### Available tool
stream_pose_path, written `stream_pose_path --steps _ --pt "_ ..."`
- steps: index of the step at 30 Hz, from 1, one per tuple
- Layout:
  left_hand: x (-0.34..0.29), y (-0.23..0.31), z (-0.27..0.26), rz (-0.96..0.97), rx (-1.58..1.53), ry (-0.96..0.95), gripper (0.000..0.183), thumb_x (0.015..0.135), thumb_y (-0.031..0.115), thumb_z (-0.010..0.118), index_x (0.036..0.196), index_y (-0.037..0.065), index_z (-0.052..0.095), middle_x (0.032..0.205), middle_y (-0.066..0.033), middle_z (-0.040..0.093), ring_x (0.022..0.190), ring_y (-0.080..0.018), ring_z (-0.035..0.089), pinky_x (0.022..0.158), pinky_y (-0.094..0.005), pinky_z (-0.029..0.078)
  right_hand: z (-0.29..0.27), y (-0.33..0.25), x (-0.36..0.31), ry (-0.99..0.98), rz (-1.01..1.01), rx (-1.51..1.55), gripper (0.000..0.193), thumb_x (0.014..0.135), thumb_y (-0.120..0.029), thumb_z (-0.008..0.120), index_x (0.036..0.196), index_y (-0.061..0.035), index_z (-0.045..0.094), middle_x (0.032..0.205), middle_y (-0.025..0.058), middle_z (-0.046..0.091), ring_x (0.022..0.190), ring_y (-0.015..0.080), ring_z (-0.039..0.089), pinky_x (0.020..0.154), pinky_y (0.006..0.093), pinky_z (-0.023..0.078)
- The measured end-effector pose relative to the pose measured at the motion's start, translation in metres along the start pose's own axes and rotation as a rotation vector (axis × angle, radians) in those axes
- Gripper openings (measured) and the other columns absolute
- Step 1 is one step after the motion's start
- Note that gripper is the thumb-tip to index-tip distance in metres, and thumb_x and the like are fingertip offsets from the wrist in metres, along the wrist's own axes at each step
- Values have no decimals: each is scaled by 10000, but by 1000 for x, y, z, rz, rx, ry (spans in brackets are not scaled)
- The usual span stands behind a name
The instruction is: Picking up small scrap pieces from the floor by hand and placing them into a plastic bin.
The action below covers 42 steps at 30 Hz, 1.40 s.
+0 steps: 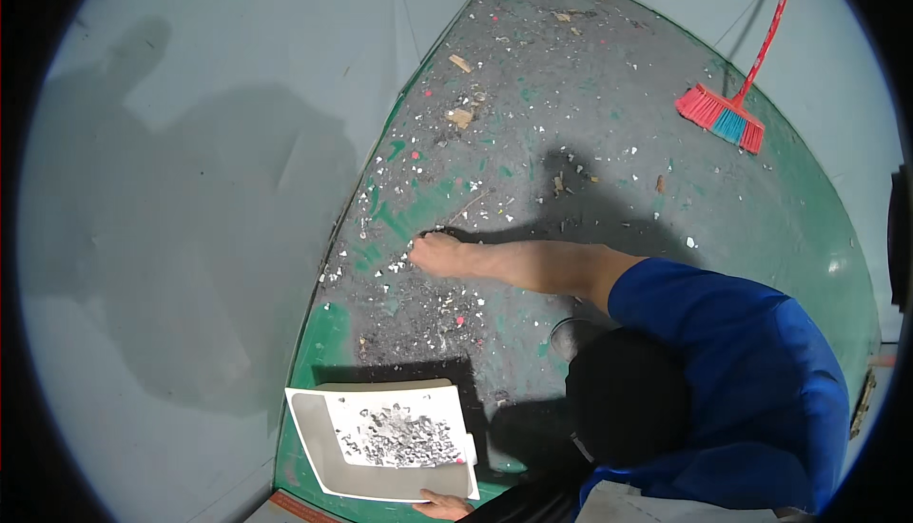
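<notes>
My right hand (437, 255) reaches out to the left, low over the grey floor among scattered white bits. Its fingers are closed; what they hold, if anything, is hidden. At the lower left stands a white plastic tub (328, 439), open toward me, with many small grey and white fragments (404, 435) inside. My left hand (443, 505) grips the tub's near rim by its right corner, the thumb and fingers only partly in view. Around my right hand lie loose white flakes (447, 309) and a few pink pieces (460, 320).
A red and blue broom (721, 120) leans by the right wall at the back. A pale wall (190, 190) bounds the left side. Brown scraps (460, 118) and white bits dot the worn green-grey floor (609, 95). My black-clad knee (628, 395) is near.
</notes>
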<state>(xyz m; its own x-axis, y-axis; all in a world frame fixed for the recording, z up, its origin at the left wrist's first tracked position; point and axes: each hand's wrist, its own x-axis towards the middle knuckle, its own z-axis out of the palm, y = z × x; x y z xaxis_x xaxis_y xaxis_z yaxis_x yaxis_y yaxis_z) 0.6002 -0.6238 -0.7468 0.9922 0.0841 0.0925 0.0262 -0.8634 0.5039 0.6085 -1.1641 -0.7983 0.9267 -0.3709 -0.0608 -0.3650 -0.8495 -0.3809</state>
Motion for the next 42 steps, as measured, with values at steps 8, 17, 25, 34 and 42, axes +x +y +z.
stream_pose_path --steps 8,17,25,34,42 --pt "12 3 9 -127 -262 -147 445 995 254 488 1163 -155 439 1110 -306 536 953 -312 549 886 -410 461 -64 -76 -26 53 -83 611 111 675 -20 624 764 32 665 746 232 661 742 373 681 694 440 550" --pt "14 5 14 -93 -232 -173 390 982 200 469 1137 -155 420 1065 -328 529 928 -370 541 895 -448 437 -38 -33 20 135 -101 388 295 720 13 620 993 -22 725 1021 210 644 977 373 635 879 443 513" --pt "13 3 18 -170 -120 -131 387 980 183 474 1144 -161 407 1058 -341 541 936 -409 572 873 -460 444 -20 -6 43 105 -3 287 314 786 4 577 1071 -30 703 1063 234 661 1025 404 634 894 479 513" --pt "6 20 18 -75 -16 -73 362 976 199 503 1080 -141 432 989 -335 545 897 -449 562 827 -490 439 -1 -30 95 -13 -309 -47 238 764 12 605 988 6 686 1040 200 628 1037 363 636 883 453 526" --pt "11 19 19 -141 -95 -68 340 972 202 492 1019 -129 425 927 -307 555 836 -421 585 768 -484 461 16 -48 91 -116 -258 -89 137 763 5 604 859 64 681 1054 258 636 942 411 674 788 470 573"
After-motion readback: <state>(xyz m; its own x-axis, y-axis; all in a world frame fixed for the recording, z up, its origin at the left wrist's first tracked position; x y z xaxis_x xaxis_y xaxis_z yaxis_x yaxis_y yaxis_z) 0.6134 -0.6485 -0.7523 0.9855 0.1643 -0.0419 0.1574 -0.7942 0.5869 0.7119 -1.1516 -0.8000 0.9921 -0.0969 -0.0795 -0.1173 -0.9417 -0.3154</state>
